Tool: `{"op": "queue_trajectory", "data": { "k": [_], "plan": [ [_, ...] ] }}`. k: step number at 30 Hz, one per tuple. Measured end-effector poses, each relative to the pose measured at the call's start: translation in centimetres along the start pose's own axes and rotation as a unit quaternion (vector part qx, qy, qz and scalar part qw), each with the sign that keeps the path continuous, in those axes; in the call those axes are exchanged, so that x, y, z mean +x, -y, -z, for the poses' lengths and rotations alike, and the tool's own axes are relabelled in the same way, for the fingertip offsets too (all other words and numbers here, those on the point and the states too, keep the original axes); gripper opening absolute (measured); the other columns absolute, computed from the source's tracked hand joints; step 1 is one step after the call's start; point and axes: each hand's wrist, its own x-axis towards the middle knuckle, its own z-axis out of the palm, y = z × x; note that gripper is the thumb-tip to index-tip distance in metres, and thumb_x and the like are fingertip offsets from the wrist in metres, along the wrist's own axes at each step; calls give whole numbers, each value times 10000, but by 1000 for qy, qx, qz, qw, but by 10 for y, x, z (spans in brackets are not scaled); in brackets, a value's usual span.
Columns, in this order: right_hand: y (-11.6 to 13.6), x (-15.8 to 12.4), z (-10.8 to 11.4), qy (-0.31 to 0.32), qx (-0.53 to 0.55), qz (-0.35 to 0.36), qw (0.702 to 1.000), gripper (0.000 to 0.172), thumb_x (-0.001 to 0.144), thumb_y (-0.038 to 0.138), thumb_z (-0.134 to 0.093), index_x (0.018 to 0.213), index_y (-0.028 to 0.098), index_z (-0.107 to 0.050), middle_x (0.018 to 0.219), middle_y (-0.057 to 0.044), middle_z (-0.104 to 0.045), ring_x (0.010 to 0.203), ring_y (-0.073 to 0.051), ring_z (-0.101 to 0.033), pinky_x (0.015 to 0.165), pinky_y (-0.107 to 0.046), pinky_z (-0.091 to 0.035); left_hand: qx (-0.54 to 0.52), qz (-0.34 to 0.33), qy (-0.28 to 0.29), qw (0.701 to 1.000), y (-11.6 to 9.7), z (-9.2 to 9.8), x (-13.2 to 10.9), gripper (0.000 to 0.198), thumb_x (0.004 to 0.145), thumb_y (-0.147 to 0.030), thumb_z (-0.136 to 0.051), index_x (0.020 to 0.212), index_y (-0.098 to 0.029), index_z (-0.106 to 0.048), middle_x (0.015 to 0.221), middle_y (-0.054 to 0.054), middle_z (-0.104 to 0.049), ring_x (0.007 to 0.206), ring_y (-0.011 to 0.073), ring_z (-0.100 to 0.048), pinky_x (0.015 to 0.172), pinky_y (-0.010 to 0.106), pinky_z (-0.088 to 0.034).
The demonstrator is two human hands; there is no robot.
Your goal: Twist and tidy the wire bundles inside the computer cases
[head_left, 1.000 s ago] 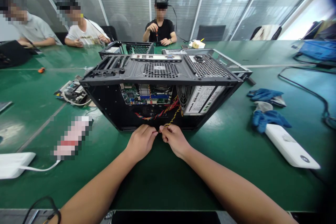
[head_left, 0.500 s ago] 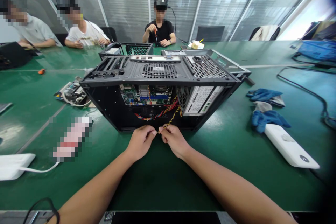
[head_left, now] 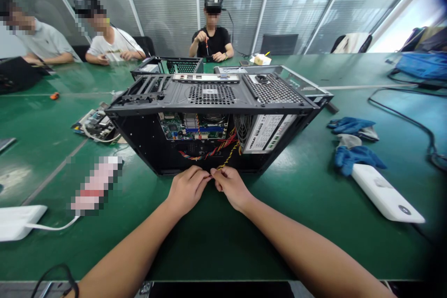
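A black computer case stands on the table with its open side towards me. Inside are a green motherboard and a power supply, from which red, orange and yellow-black wires come out. At the near lower edge of the case, my right hand pinches the yellow-black cable. My left hand is closed beside it, its fingertips meeting the right ones on the same cable. The cable's end is hidden by the fingers.
To the right lie blue gloves and a white power bank. Left are a loose circuit board, a blurred-out phone and a white device. Behind the case stand more open cases; across the table a person holds a screwdriver.
My left fingers have shifted slightly right, closing the small gap to the right fingertips and covering the short length of cable that showed between them. My right hand stays put.
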Motion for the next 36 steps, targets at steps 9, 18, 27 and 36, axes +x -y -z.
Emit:
{"op": "queue_trajectory", "data": {
  "k": [9, 18, 27, 36],
  "plan": [
    [1, 0, 0, 5, -13, 6, 1000, 356, 808, 458, -604, 595, 188, -511, 450, 53, -443, 442, -97, -379, 486, -263, -278, -5, 21, 7, 1000, -2, -2, 2, 166, 944, -221, -475, 890, -158, -619, 805, 51, -618, 739, 165, -579, 700, 309, -496],
    [-2, 1, 0, -5, 9, 5, 1000, 369, 803, 452, -618, 574, 191, -493, 452, 50, -438, 442, -97, -381, 490, -266, -280, -15, 5, -13, 1000, 3, -3, -1, 195, 947, -272, -497, 887, -172, -653, 771, 36, -623, 701, 143, -581, 677, 283, -493],
    [-5, 3, 2, 0, 14, -1, 1000, 368, 797, 482, -618, 603, 192, -497, 458, 54, -443, 436, -98, -381, 482, -266, -267, 26, -2, -24, 999, 6, -5, -3, 222, 942, -305, -516, 877, -172, -682, 714, 29, -635, 636, 137, -582, 625, 269, -471],
    [2, 0, 0, -1, 6, 17, 1000, 334, 805, 445, -613, 623, 189, -497, 469, 60, -429, 446, -92, -376, 493, -264, -270, -101, 87, 8, 991, 3, -2, 1, 121, 909, -245, -574, 866, -192, -674, 741, 1, -641, 637, 108, -599, 620, 224, -481]
  ]
}}
